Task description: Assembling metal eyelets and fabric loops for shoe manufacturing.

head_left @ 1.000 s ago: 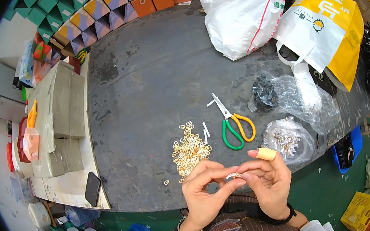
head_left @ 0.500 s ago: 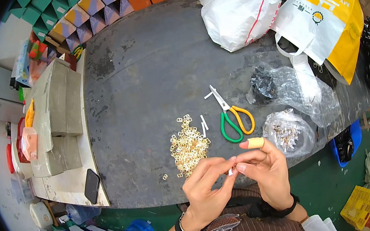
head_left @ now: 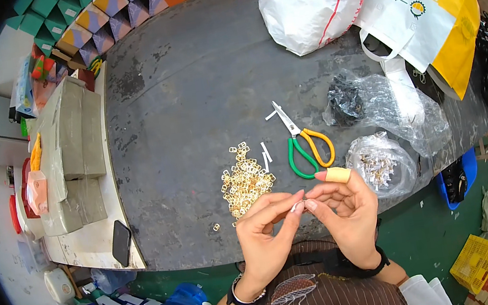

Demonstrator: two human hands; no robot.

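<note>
In the left hand [head_left: 266, 236], the tiny white piece [head_left: 296, 206] is partly buried; whether the right hand [head_left: 350, 215] grips it too, I can't tell! Up top, the edge slices off the white plastic bag [head_left: 312, 5].

My hands [head_left: 265, 229]: two. Toward near edge of table [head_left: 187, 104]: scissors [head_left: 295, 131], one pair; white strips [head_left: 265, 151], three; buckle heap [head_left: 245, 183], one; stray buckle [head_left: 216, 227], one. Far right corner: carrier bags [head_left: 311, 12], two.
</note>
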